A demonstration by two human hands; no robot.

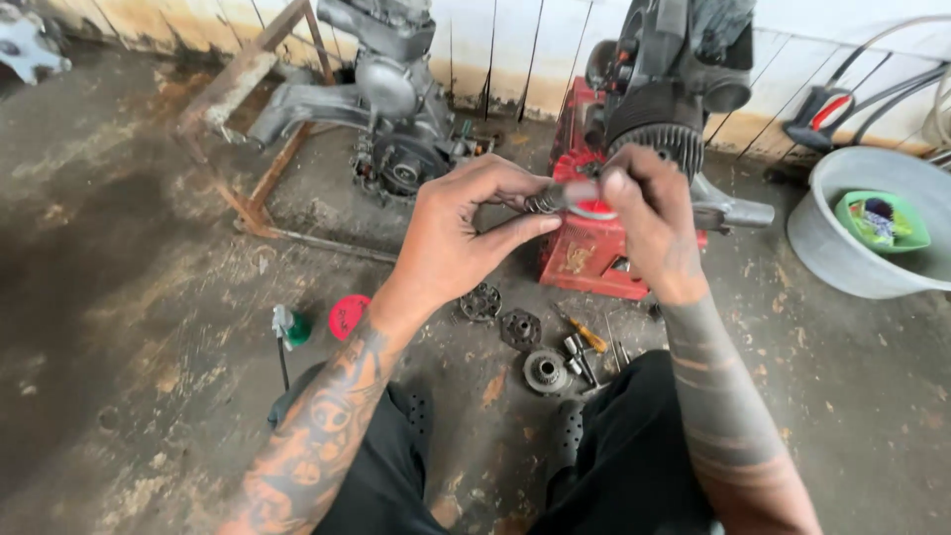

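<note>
Both hands are working up in front of the red engine stand [584, 253], well above the concrete floor [129, 297]. The left hand [461, 238] is pinching a small coiled metal spring [543, 201] between thumb and fingertips, fingers closed on it. The right hand [649, 213] is gripping a small round red-topped container [592, 208] that's mostly buried behind the knuckles, so I honestly can't tell if it's a tin or a cap; its fingers are curled shut around it. Spring and container are touching or just about.

Down on the floor between the knees: a couple of dark round clutch-type parts [500, 317], a metal hub [545, 372], and a yellow-handled screwdriver [586, 335]. A red lid [347, 317] is lying near a green-capped bottle [292, 327]. The engine [654, 89] on the stand is getting cut off at the top of the frame, same with the second engine [391, 109] to the left. A grey basin [862, 223] is sitting off to the right, half out of view.
</note>
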